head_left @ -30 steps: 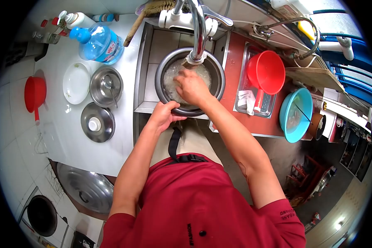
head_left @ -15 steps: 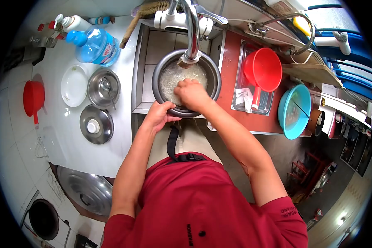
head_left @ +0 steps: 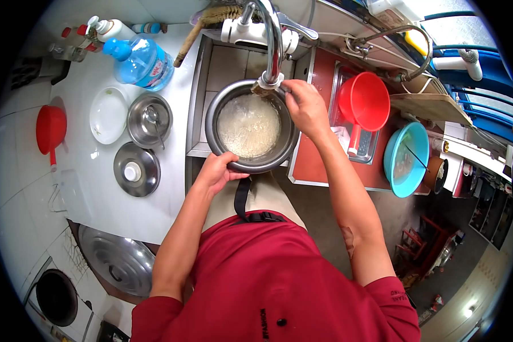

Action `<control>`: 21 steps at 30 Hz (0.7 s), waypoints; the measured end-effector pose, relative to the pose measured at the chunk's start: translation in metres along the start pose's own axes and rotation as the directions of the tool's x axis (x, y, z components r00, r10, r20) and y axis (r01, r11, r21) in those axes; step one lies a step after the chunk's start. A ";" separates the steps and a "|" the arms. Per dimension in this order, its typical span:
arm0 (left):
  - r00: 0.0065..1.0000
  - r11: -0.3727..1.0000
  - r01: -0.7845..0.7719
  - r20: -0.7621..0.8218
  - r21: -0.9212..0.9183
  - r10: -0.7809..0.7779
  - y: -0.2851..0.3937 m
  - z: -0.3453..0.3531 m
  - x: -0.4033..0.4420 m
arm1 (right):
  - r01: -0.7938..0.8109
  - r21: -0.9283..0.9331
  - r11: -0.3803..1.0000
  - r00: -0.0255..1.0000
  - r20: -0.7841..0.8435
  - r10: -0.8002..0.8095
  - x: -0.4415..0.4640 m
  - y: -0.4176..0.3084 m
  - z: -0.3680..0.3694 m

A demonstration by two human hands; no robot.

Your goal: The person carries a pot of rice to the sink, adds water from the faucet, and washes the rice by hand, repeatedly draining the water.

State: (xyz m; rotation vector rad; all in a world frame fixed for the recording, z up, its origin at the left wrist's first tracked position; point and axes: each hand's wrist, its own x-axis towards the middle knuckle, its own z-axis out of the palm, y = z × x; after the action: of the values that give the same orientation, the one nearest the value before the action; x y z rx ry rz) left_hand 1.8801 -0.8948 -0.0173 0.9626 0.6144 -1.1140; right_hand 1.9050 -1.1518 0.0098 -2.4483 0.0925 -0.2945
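A dark-rimmed metal pot (head_left: pixel 212 132) stands in the sink (head_left: pixel 198 149), directly below the tap spout (head_left: pixel 274 45). Inside it are rice grains (head_left: pixel 251 142) under cloudy water. My left hand (head_left: pixel 215 172) grips the near-left rim, thumb over the edge and fingers underneath. At the far-right rim is my right hand (head_left: pixel 308 109), closed, thumb by the inner edge and curled fingers outside, close beside the spout's end. Its fingertips are partly hidden. No running stream shows at the tap.
On the left counter are a blue water bottle (head_left: pixel 145 64), a white plate (head_left: pixel 108 115), a steel bowl (head_left: pixel 134 121) and a lid (head_left: pixel 145 181). To the right, a red ladle (head_left: pixel 365 100) rests over a metal tray; beyond it is a turquoise basin (head_left: pixel 391 154).
My right hand has left the rice and moved up and right to the pot's far-right rim. My left hand keeps its place on the near rim.
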 end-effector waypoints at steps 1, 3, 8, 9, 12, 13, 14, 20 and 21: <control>1.000 1.000 -0.002 0.000 0.001 0.002 0.001 -0.001 0.000 | 0.064 -0.073 0.995 0.997 0.046 -0.061 0.000 0.000 0.000; 1.000 0.999 0.026 0.000 0.020 -0.026 0.001 -0.003 -0.002 | 0.146 -0.145 0.979 0.981 0.153 -0.123 -0.004 0.006 0.005; 1.000 0.999 -0.001 0.000 0.033 0.001 0.004 -0.013 -0.007 | 0.264 -0.272 0.925 0.918 0.365 -0.155 -0.014 0.008 0.005; 1.000 0.998 -0.022 -0.008 0.050 0.023 0.004 -0.013 -0.006 | 0.257 -0.260 0.931 0.916 0.372 -0.149 -0.015 0.008 0.001; 0.999 0.999 -0.037 0.014 0.031 0.037 0.005 -0.019 0.000 | 0.115 -0.024 0.993 0.946 0.309 -0.102 -0.019 0.001 -0.009; 0.999 0.999 -0.041 0.013 0.029 0.041 0.006 -0.020 0.003 | 0.120 -0.023 0.992 0.945 0.309 -0.107 -0.013 -0.001 -0.012; 0.998 0.999 -0.053 0.015 0.006 0.053 0.006 -0.020 0.006 | 0.080 0.051 0.995 0.982 0.165 -0.087 -0.006 -0.001 -0.017; 0.998 0.998 -0.056 0.033 -0.012 0.057 0.009 -0.011 0.017 | 0.135 -0.064 0.989 0.953 -0.264 -0.147 0.070 -0.013 -0.055; 0.998 0.999 -0.051 0.037 -0.002 0.052 0.010 -0.007 0.017 | 0.178 -0.109 0.978 0.941 -0.272 -0.201 0.081 -0.009 -0.055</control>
State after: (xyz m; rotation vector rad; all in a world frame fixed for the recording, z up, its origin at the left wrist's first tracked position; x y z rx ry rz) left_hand 1.8956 -0.8952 -0.0318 0.9498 0.5571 -1.0833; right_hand 1.9710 -1.1904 0.0723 -2.4853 -0.0096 -0.7394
